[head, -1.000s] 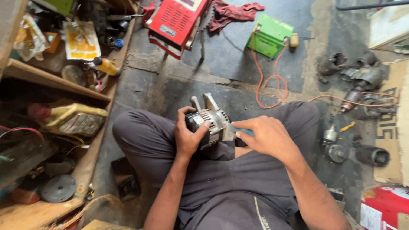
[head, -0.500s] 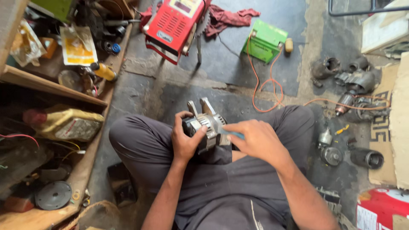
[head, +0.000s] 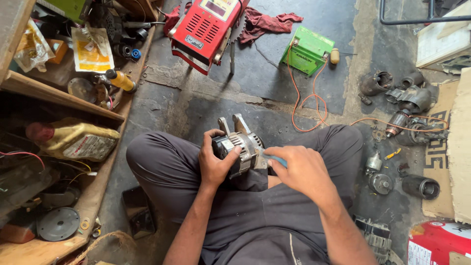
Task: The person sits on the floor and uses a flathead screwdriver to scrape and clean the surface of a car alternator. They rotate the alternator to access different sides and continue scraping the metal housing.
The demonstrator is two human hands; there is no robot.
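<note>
Left hand is clamping the alternator on the lap, mounting ears pointing away, while right hand is pinching a blue-handled tool against its right side.

The right hand hides most of its blue-handled tool.
</note>
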